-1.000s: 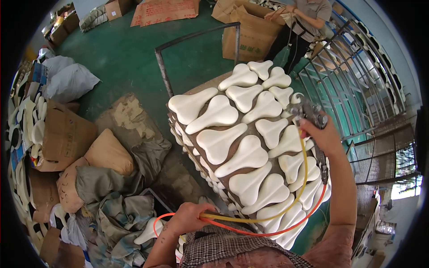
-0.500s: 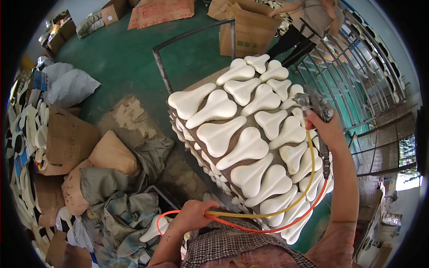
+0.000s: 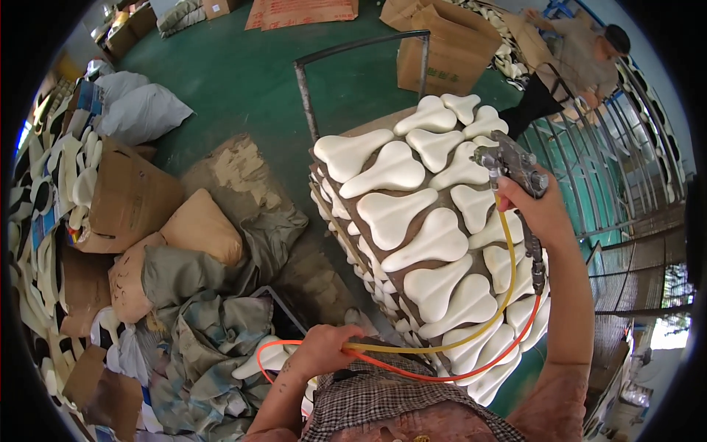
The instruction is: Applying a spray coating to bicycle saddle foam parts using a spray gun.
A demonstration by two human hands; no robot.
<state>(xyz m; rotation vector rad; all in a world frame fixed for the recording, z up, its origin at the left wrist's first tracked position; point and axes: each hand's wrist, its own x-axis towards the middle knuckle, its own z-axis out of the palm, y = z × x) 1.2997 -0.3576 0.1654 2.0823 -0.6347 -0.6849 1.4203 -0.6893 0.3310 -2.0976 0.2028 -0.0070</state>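
Observation:
My right hand [image 3: 534, 202] grips a metal spray gun [image 3: 508, 163], held above the far right part of a stacked cart. White bicycle saddle shapes [image 3: 383, 168] lie in rows on the cart's brown top board [image 3: 372, 217], and more show in layers down its side. A yellow hose [image 3: 509, 272] and an orange hose [image 3: 471, 373] run from the gun in a loop to my left hand [image 3: 329, 349]. That hand is closed round both hoses, near my checked apron [image 3: 368, 405].
A metal handle frame [image 3: 361, 46] rises at the cart's far end. Cardboard boxes [image 3: 121, 195], sacks [image 3: 147, 110] and crumpled cloth [image 3: 213, 361] crowd the left. Far right, a person [image 3: 571, 66] stands by a metal rack [image 3: 589, 155]; a large carton [image 3: 442, 55] is nearby.
The view has shifted, so the cart appears farther right. The spray gun has moved left over the saddles. The person at the back leans farther right. My left hand still holds the hoses.

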